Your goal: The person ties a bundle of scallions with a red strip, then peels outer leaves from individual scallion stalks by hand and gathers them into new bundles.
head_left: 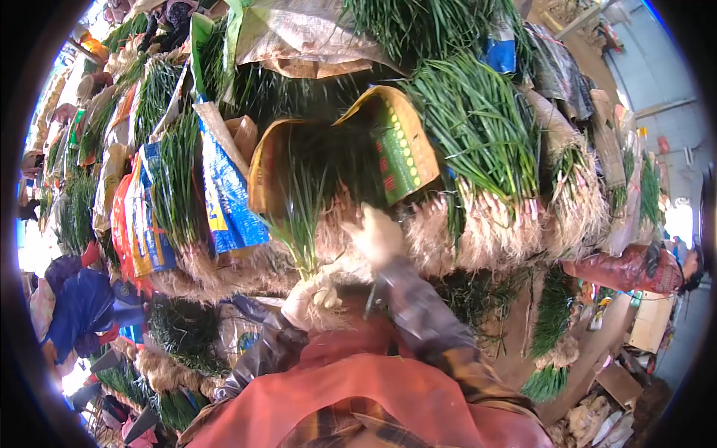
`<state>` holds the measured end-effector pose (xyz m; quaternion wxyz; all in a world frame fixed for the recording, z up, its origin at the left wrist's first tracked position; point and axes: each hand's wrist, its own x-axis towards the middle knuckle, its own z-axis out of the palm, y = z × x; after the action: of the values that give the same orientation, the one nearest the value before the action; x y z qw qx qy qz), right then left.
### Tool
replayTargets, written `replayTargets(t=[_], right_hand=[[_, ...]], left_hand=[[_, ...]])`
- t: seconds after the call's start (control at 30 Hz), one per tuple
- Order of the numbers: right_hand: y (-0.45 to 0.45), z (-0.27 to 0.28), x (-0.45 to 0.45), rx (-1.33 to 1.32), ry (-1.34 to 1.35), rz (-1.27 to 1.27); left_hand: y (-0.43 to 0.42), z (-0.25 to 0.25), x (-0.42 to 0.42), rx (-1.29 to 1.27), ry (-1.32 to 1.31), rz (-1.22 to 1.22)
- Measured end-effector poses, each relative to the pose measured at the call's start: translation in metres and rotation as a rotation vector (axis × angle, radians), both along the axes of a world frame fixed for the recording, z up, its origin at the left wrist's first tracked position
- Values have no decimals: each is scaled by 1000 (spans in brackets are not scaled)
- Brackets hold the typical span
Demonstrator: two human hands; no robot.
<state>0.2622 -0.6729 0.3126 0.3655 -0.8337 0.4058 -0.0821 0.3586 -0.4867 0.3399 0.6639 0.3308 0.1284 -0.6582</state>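
My left hand (314, 300), in a pale glove, is closed around a small bunch of spring onions (300, 235). Their green leaves point up and away from me, and pale roots hang below the fist. My right hand (377, 235), also gloved and a little blurred, reaches forward with its fingers apart, over the roots of spring onions (337, 209) lying in front of me. Nothing shows in that hand. Beyond it stands an opened yellow and green printed sack (407, 145), its inside dark.
A large pile of spring onions (478, 127) lies right of the sack, roots toward me. More bundles (175, 179) sit at left between blue and white bags (228, 194). Co-workers, one in blue (78, 306) and one in a dark red garment (627, 269), are at either side.
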Motion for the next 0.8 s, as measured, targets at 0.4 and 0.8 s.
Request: replayTargets(t=[0.4, 0.8], right_hand=[[31, 36, -18, 2, -9, 212], [45, 26, -11, 206, -485, 5]], left_hand=[[-51, -39, 7, 317, -283, -151], [-36, -33, 21, 265, -109, -201]])
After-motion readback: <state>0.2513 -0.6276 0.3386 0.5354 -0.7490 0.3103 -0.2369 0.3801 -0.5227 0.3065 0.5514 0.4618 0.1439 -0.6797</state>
